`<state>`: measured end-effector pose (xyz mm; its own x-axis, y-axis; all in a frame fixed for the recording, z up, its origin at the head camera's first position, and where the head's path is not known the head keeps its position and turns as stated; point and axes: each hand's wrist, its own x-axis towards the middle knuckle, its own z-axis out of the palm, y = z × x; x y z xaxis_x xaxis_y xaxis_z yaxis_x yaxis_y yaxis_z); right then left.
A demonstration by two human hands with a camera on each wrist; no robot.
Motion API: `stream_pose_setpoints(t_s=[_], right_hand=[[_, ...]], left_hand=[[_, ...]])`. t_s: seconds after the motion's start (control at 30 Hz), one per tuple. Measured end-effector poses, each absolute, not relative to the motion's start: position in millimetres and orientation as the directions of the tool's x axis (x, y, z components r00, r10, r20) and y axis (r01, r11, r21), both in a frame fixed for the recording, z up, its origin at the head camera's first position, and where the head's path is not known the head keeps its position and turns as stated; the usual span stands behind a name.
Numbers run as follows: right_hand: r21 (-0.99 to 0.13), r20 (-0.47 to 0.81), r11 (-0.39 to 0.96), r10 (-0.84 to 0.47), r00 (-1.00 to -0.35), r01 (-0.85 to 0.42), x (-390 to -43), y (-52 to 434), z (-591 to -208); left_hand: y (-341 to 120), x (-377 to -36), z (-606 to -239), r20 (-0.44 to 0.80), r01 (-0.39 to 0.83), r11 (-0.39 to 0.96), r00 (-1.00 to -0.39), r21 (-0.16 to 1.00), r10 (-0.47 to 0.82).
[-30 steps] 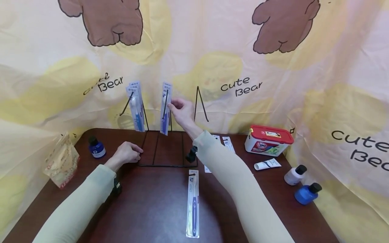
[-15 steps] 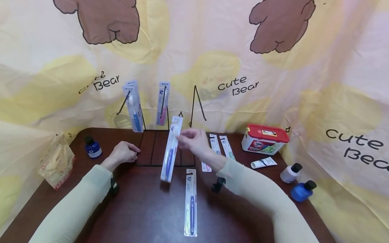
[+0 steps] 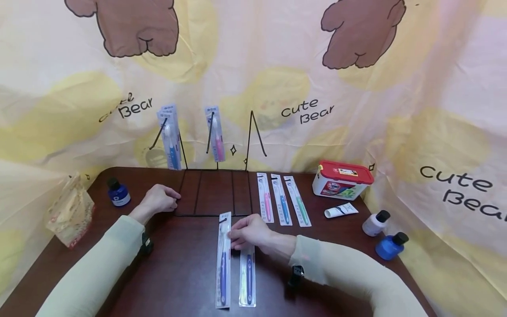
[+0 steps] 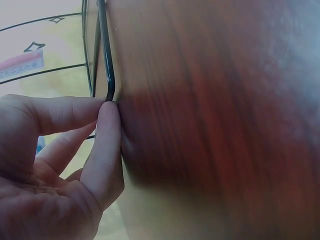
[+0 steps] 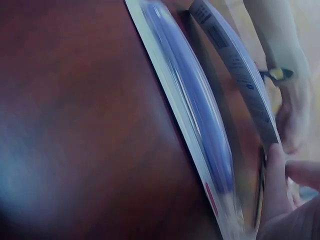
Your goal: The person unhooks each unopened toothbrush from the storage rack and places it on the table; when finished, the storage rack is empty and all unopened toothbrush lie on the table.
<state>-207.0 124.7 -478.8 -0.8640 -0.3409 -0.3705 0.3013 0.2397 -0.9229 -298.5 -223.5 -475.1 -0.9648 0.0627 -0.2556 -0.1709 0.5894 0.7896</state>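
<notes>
My left hand (image 3: 158,201) pinches the front left corner of a black wire rack (image 4: 106,55) between thumb and fingertips. With my right hand (image 3: 253,231) I pinch the right edge of a packaged purple toothbrush (image 3: 223,268). Its card is slightly tilted, seen from its printed back (image 5: 240,65) in the right wrist view. Just to its right a second packaged purple toothbrush (image 3: 248,281) lies on the table, its upper end hidden by my right hand. On the rack, packaged blue toothbrushes (image 3: 171,143) hang at the left hook and a pink one (image 3: 218,143) at the middle hook.
Right of the rack lie packaged pink (image 3: 266,200), blue (image 3: 282,202) and green (image 3: 299,204) toothbrushes. Beyond are a red-lidded tub (image 3: 342,180), a white tube (image 3: 341,210), a white bottle (image 3: 374,224) and a blue bottle (image 3: 390,246). A dark blue bottle (image 3: 119,193) and a paper bag (image 3: 73,213) stand left.
My right hand has taken the purple toothbrush off the middle hook and brought it down towards the table's front, uncovering the pink one. My left hand has stayed at the rack's corner.
</notes>
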Motion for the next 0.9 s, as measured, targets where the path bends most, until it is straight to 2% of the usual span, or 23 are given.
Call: stream_pose_setpoints(t_s=[0.13, 0.37, 0.67, 0.8, 0.9], right_hand=[[-0.901, -0.411, 0.281, -0.315, -0.856, 0.33, -198.9, 119.6, -476.7], [-0.894, -0.409, 0.313, -0.277, -0.869, 0.32, -194.5, 118.5, -473.0], [-0.883, -0.434, 0.338, -0.323, -0.841, 0.326, -186.1, 129.6, -461.0], [-0.898, -0.406, 0.319, -0.329, -0.852, 0.305, -193.0, 132.5, -459.6], [-0.922, -0.348, 0.288, -0.315, -0.883, 0.26, -210.6, 133.0, -457.2]], left_hand=[[-225.2, -299.2, -477.0, -0.26, -0.172, 0.592, -0.963, 0.787, 0.067], [-225.7, -300.3, -476.5, -0.259, -0.172, 0.581, -0.963, 0.796, 0.07], [-226.2, -299.2, -474.8, -0.257, -0.166, 0.58, -0.963, 0.797, 0.078], [-225.7, -299.2, -475.6, -0.254, -0.162, 0.582, -0.964, 0.797, 0.079], [-225.8, -299.9, -476.5, -0.257, -0.165, 0.586, -0.963, 0.794, 0.077]])
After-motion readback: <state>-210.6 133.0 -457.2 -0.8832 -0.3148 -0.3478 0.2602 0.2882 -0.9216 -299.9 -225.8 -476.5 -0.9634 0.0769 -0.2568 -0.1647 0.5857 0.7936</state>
